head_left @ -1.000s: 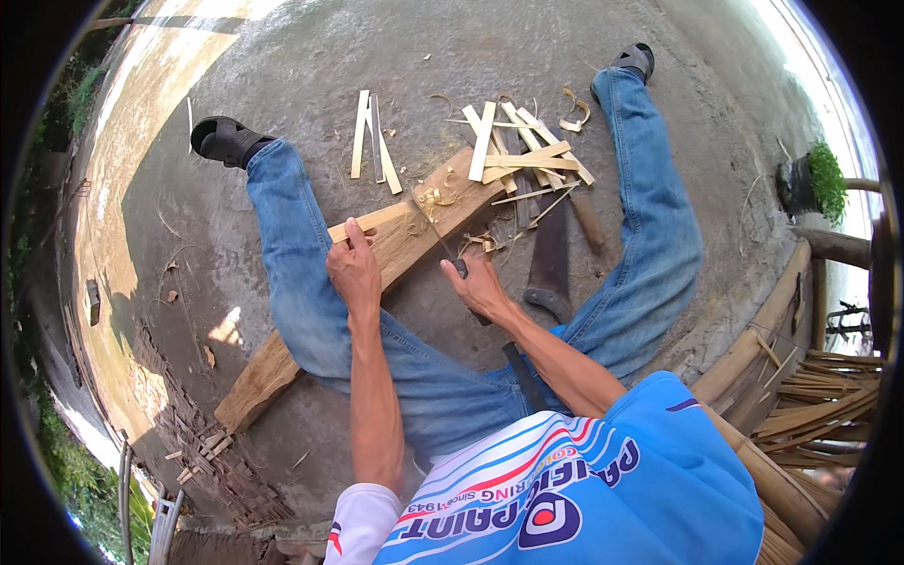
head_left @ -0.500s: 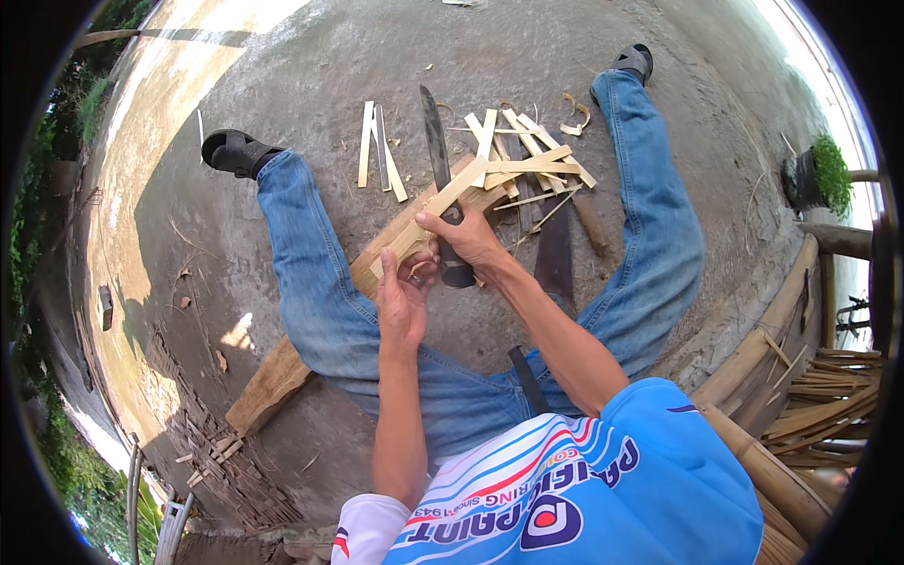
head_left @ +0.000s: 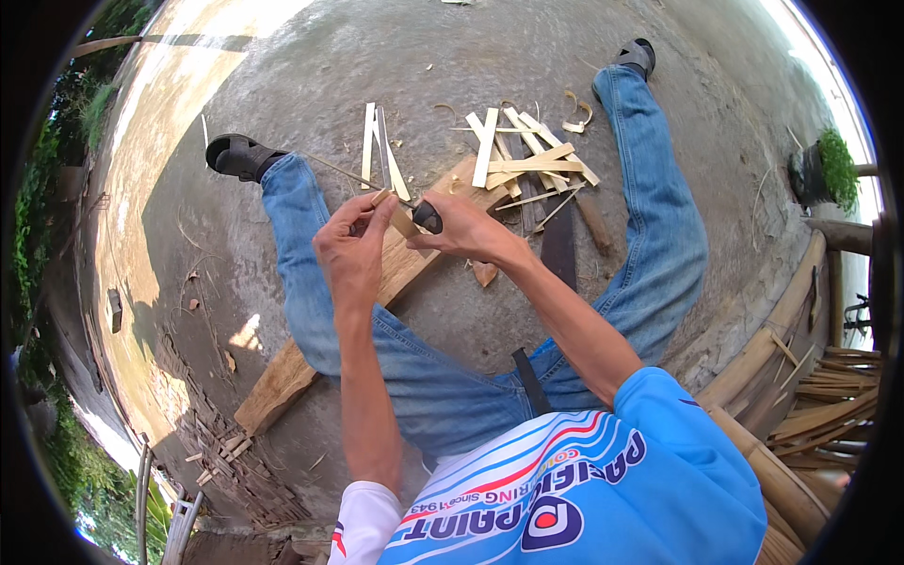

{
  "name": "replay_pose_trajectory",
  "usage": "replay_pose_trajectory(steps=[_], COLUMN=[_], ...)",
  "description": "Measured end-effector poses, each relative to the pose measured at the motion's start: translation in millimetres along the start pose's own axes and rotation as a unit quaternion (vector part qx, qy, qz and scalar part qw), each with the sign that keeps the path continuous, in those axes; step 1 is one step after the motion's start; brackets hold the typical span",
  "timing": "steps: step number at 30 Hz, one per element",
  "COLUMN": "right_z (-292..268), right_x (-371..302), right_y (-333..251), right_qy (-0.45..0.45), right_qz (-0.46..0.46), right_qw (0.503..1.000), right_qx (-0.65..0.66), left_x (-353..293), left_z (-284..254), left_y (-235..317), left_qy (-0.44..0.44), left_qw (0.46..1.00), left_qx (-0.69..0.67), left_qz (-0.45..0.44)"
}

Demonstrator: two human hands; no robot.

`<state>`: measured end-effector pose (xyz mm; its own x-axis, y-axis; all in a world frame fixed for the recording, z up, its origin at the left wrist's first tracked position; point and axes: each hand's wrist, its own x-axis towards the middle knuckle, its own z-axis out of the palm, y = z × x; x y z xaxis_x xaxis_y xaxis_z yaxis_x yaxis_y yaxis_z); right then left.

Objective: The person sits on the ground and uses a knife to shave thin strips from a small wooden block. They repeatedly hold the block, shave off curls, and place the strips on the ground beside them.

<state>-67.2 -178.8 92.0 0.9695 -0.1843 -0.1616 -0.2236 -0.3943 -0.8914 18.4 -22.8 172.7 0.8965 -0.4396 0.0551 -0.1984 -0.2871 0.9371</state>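
Observation:
My left hand (head_left: pixel 354 247) is closed, pinching a pale bamboo strip (head_left: pixel 404 223) held on end between thumb and fingers. My right hand (head_left: pixel 463 230) grips a knife by its dark round handle (head_left: pixel 427 217). The thin blade (head_left: pixel 353 176), seen nearly edge-on, points up and to the left past the strip; whether it touches the strip I cannot tell. Both hands are above a long wooden beam (head_left: pixel 279 384), which lies slantwise between my legs, partly under my left thigh.
Several cut strips (head_left: pixel 486 148) lie in a loose pile beyond the beam, with two or three more (head_left: pixel 368 146) left of it. A dark flat blade (head_left: pixel 558 247) and a wooden handle (head_left: pixel 593 224) lie by my right leg. A potted plant (head_left: pixel 834 169) stands far right.
The knife has swung from upright to pointing left, nearly edge-on. My left hand has moved up and left, and the bamboo strip has turned from lying along the beam to standing on end.

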Motion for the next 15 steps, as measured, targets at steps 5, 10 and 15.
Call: replay_pose_trajectory(steps=[5,10,15], right_z=[39.5,90.2,109.9], right_x=[-36.4,-85.1,-84.0], right_y=[22.0,34.6,10.9], right_qy=[0.094,0.057,0.040], right_qz=[0.133,0.226,0.155], right_qw=[0.983,0.950,0.976], right_qx=[0.086,0.208,0.146], left_x=[-6.8,-21.3,-25.4], left_z=[0.2,4.2,1.4], left_y=[-46.8,-97.7,-93.9], left_qy=[0.218,0.253,0.230], left_qw=[0.974,0.965,0.973], left_qx=[-0.054,-0.071,-0.008], left_qz=[0.013,-0.025,-0.028])
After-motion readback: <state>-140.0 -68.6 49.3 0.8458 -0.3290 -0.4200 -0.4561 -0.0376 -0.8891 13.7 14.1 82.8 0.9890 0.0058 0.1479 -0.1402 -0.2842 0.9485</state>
